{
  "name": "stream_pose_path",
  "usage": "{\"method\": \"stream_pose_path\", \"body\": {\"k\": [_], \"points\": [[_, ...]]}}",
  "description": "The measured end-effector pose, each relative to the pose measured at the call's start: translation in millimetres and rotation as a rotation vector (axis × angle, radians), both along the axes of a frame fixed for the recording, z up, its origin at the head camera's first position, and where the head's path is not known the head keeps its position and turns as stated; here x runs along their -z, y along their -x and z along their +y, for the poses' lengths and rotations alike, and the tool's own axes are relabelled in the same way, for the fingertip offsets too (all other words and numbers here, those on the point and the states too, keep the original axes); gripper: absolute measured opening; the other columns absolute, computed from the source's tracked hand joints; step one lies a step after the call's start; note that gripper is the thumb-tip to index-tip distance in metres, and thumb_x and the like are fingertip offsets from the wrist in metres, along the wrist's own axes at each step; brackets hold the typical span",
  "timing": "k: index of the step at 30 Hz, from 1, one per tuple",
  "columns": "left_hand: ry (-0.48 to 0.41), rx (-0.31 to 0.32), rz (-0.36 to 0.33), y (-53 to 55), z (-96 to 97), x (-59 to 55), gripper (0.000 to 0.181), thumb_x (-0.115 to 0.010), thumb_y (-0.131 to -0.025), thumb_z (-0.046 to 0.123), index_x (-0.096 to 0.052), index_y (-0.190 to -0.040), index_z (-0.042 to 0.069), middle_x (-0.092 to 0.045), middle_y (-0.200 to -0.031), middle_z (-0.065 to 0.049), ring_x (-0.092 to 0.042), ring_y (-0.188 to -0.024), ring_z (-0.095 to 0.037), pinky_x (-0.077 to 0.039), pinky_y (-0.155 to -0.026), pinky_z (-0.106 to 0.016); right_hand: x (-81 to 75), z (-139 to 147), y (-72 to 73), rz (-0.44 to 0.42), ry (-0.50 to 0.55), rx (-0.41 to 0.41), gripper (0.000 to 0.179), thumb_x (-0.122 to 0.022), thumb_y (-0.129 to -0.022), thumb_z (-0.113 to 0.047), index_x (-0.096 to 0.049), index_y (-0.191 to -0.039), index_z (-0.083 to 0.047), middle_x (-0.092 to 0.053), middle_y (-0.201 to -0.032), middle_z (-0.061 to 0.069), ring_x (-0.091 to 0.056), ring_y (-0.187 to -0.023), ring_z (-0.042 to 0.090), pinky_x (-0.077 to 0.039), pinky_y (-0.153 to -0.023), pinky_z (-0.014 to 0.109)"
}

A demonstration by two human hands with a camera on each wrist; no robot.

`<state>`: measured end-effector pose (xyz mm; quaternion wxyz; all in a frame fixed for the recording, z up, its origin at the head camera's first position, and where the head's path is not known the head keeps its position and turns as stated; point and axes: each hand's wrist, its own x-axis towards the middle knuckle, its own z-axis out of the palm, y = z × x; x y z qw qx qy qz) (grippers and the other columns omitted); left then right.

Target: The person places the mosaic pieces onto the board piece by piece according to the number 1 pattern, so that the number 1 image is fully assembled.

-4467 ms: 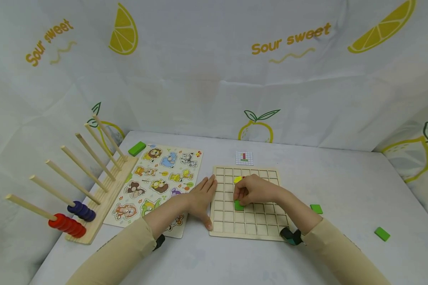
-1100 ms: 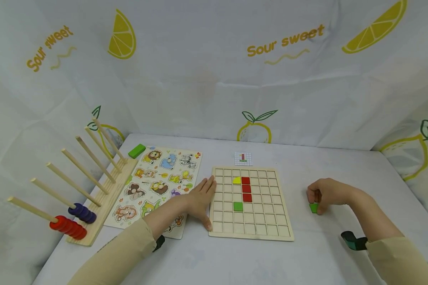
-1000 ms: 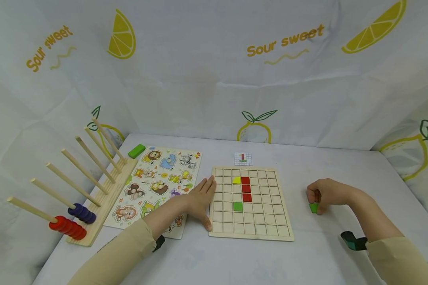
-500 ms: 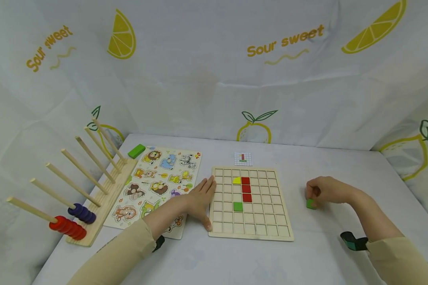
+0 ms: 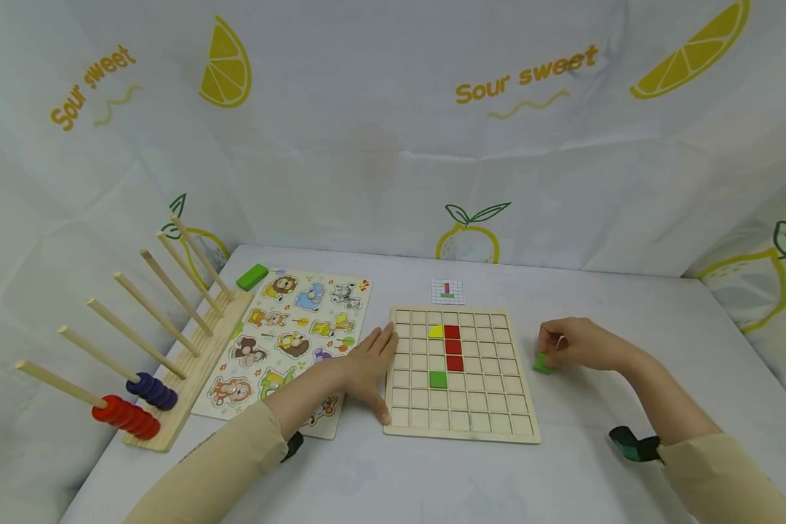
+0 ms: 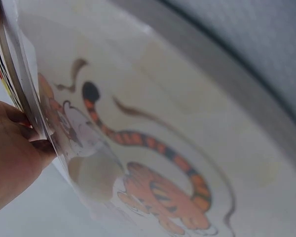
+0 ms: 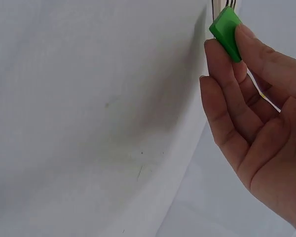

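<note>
My right hand [image 5: 579, 343] pinches a small green tile [image 7: 227, 32] between thumb and fingertips, just off the right edge of the wooden grid board [image 5: 494, 422]. My left hand [image 5: 367, 371] lies with fingers extended along the board's left edge, its thumb near the lower corner. Set in the grid are a column of red tiles [image 5: 454, 347], a yellow piece [image 5: 436, 332] at the left of the top red one, and another green tile [image 5: 438, 380] lower left. Behind the board lies a small printed pattern card [image 5: 447, 292].
Left of the board is an animal puzzle board [image 5: 311, 324], partly under my left forearm. Farther left stands a wooden peg rack [image 5: 190, 356] with red rings [image 5: 124, 417] and dark blue rings [image 5: 151, 391]. A green block [image 5: 252, 276] lies at the rack's far end.
My right hand let go of one green tile in the grid, went right, took another from the table and carries it left toward the board. The left hand stays put.
</note>
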<state>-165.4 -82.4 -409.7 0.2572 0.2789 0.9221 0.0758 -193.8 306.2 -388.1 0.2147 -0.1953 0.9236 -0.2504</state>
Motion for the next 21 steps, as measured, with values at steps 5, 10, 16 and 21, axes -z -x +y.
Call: {"method": "stream_pose_path", "body": {"k": [5,10,16,21], "points": [[0.001,-0.001,-0.005,0.1,0.2,-0.4,0.137,-0.088,-0.064,0.053,-0.002,-0.159,0.001,0.011,-0.168,-0.015,0.006,-0.157,-0.034,-0.009,-0.13,-0.043,1.6,-13.6,0.5,0.03,0.039,-0.02,0.012,-0.075,-0.081,-0.014,-0.064,-0.085,-0.014,-0.065,-0.083,-0.003,-0.055,-0.075,0.008,-0.045,-0.065,0.022],[0.004,-0.001,-0.007,-0.1,0.2,-0.8,0.137,-0.087,-0.065,0.053,-0.001,-0.159,0.001,0.011,-0.168,-0.015,0.006,-0.157,-0.033,-0.008,-0.13,-0.043,3.8,-26.5,0.9,0.043,0.074,-0.044,0.014,-0.076,-0.081,-0.014,-0.063,-0.085,-0.015,-0.065,-0.084,-0.004,-0.057,-0.075,0.006,-0.046,-0.066,0.021],[0.004,-0.001,-0.008,-0.8,0.5,-2.3,0.137,-0.087,-0.065,0.053,-0.002,-0.158,0.001,0.011,-0.168,-0.015,0.006,-0.157,-0.034,-0.009,-0.13,-0.042,3.1,-43.4,0.0,0.033,0.102,-0.056,0.014,-0.076,-0.082,-0.013,-0.063,-0.086,-0.014,-0.064,-0.086,-0.002,-0.058,-0.077,0.011,-0.047,-0.067,0.021],[0.003,-0.003,-0.01,-0.9,0.5,-2.4,0.137,-0.087,-0.065,0.052,-0.002,-0.159,0.001,0.011,-0.168,-0.015,0.006,-0.157,-0.033,-0.009,-0.13,-0.043,3.9,-56.5,-0.3,0.016,0.115,-0.079,0.009,-0.073,-0.085,-0.008,-0.064,-0.088,-0.011,-0.064,-0.087,-0.001,-0.057,-0.08,0.014,-0.047,-0.069,0.021]]}}
